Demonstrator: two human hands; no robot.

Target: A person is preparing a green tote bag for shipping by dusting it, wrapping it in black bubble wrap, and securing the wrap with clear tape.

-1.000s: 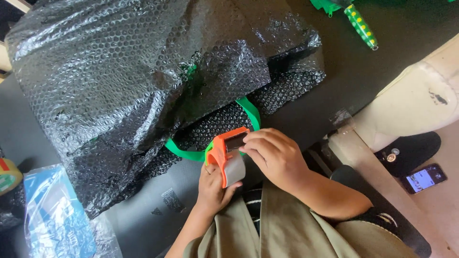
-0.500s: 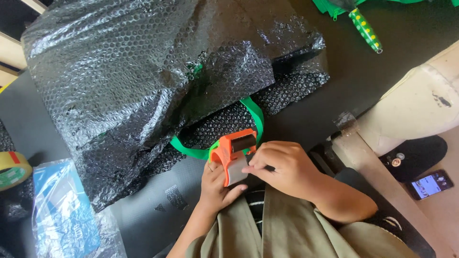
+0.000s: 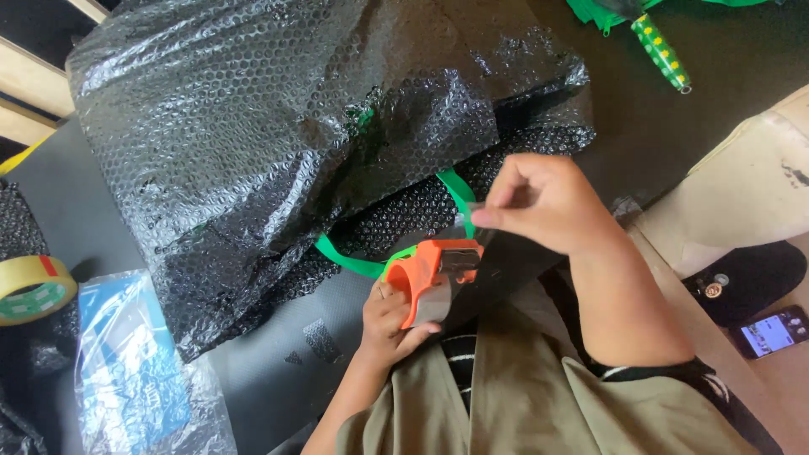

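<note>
Black bubble-wrapped package (image 3: 278, 143); lit phone screen (image 3: 771, 331).

Dark grey work table (image 3: 101, 194) under bright daylight
Pale wooden frame pieces (image 3: 34, 88) show at the upper left edge, a cream padded seat (image 3: 742, 185) sits to the right, sunlit tan floor (image 3: 788, 383) below it

The right hand (image 3: 548, 206) has lifted up and away from the orange tape dispenser (image 3: 430, 274), where it sat pressed against it a moment ago, and now a strip of clear tape (image 3: 472, 227) stretches from the dispenser to its pinched fingertips. The left hand (image 3: 392, 324) has tilted the dispenser. The roll of yellow tape (image 3: 34, 288) has come fully into view at the left edge.
</note>
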